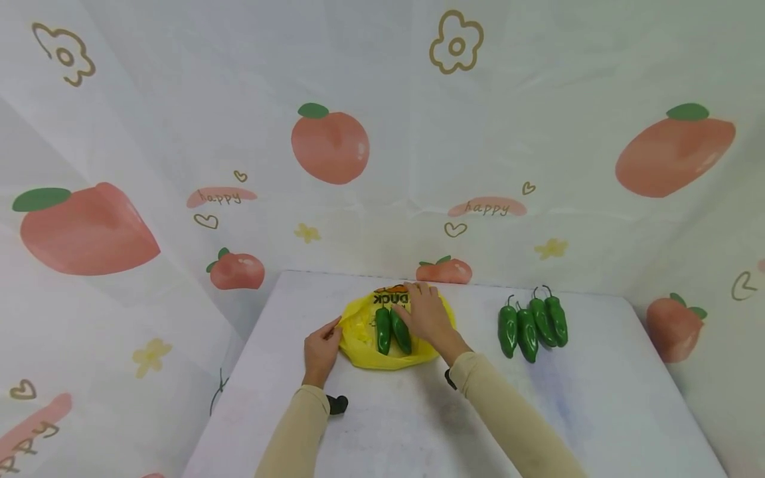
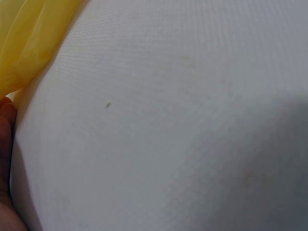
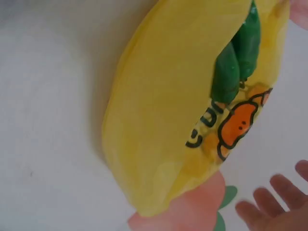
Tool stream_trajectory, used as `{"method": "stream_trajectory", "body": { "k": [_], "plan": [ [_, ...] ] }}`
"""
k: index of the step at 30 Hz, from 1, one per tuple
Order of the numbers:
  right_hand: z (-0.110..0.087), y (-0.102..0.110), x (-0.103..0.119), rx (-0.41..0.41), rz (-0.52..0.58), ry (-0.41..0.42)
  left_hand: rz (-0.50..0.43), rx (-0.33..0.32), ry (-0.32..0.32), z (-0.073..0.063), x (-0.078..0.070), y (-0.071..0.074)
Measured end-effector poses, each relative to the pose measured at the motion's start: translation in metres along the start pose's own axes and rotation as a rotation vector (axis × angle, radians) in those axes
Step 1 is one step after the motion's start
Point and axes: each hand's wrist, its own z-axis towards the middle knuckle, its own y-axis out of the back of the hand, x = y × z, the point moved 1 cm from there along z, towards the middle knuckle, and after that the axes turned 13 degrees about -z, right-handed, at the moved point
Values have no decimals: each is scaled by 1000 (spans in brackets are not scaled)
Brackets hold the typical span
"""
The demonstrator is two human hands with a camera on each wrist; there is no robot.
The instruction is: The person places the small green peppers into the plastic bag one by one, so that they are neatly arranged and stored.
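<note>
A yellow plastic bag (image 1: 382,362) with a duck print lies spread on the table, its mouth facing me. Two green peppers, one (image 1: 383,332) beside the other (image 1: 402,333), rest inside it with their stems pointing away. My left hand (image 1: 321,352) pinches the bag's left edge between thumb and fingers; in the left wrist view only some fingers (image 2: 6,139) show below the yellow plastic (image 2: 33,38). Over the bag's right side is my right hand (image 1: 427,313), its fingers extended. In the right wrist view those fingers (image 3: 286,190) are spread and hold nothing.
Several green peppers (image 1: 528,335) lie side by side on the white table (image 1: 382,425) to the right of the bag. A white backdrop (image 1: 394,79) printed with fruit rises behind the table and along both sides.
</note>
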Motion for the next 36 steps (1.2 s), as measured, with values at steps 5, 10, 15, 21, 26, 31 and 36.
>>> {"method": "stream_trajectory", "body": {
  "k": [5,10,15,21,26,31,36],
  "plan": [
    [-2,1,-4,-54,-152,14,-6,-7,-18,-1,0,1],
    [-5,2,-13,-55,-228,20,-5,0,-16,-1,1,0],
    [-7,5,-22,-49,-233,15,-17,7,-6,0,2,1],
    [-12,0,-33,-47,-237,-6,-17,6,-13,0,0,0],
    [-17,-2,-39,-54,-214,-19,-15,-1,-22,0,2,0],
    [-21,-3,-46,-40,-212,-37,-13,-3,-28,-1,2,0],
    [-24,-11,-58,-26,-229,-55,5,-2,-36,0,1,0]
  ]
}}
